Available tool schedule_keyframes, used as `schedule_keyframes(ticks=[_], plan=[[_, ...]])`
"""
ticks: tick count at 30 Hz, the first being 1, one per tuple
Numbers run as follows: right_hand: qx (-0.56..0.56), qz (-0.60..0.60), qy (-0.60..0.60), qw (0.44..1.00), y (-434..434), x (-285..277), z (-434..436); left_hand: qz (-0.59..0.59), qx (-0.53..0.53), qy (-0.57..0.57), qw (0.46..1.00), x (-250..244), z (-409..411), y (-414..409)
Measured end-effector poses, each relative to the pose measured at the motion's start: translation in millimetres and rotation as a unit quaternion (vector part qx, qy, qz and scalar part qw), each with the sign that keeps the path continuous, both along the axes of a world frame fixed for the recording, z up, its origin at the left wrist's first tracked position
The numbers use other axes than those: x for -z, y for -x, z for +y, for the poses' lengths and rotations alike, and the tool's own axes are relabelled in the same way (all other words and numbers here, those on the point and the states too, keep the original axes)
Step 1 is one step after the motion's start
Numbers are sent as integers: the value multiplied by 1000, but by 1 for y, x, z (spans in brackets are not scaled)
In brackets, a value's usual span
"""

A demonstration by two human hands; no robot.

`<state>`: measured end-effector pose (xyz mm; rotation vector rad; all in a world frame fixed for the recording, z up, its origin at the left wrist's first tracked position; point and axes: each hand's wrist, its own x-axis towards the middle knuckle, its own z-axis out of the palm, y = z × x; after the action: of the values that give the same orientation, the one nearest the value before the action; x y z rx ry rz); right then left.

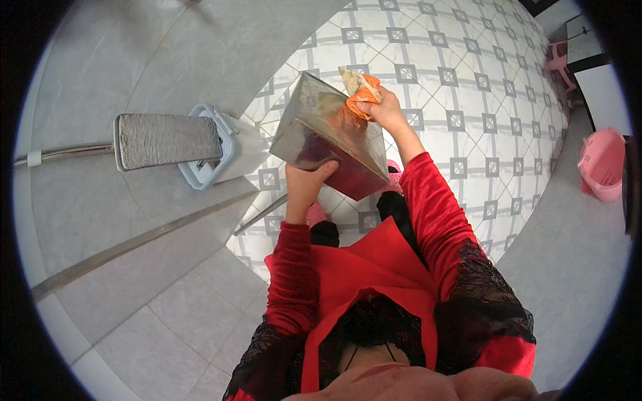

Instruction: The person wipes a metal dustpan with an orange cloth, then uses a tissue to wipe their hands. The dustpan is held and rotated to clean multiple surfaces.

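Note:
A shiny rectangular metal box [331,145] is held up in front of me, tilted, with brownish reflections on its faces. My left hand [307,183] grips its near left side, the thumb lying on the metal and the other fingers hidden behind. Bunched in my right hand [385,109] is an orange and cream cloth [363,95]. That hand is at the box's upper right edge; whether the cloth presses on the metal I cannot tell. What the box contains, if anything, is not visible.
To the left stands a white and grey mop bucket [241,145], with a flat mop's grey pad [168,142] across its top. A metal strip [135,240] crosses the grey tiles. At the right are a pink plastic basin [603,163] and a pink stool [559,65]. Patterned tiles [456,120] lie below.

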<state>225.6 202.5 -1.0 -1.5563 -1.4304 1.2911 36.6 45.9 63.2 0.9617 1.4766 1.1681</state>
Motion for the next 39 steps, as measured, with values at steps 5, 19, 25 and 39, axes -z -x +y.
schedule_keyframes(ticks=[5, 19, 25, 39], plan=[[-94, 55, 84, 991, 0, -21, -2, 13, -84, -17, 996, 0, 3, 8], [-223, 104, 72, 967, 25, -57, -16, -10, -172, 33, 984, 27, 2, 44], [1, -43, 34, 999, -1, -1, 0, -118, -149, 74, 979, 4, 1, 44], [-134, 206, 103, 964, 18, -81, -19, -80, -225, 48, 970, 10, 9, 51]])
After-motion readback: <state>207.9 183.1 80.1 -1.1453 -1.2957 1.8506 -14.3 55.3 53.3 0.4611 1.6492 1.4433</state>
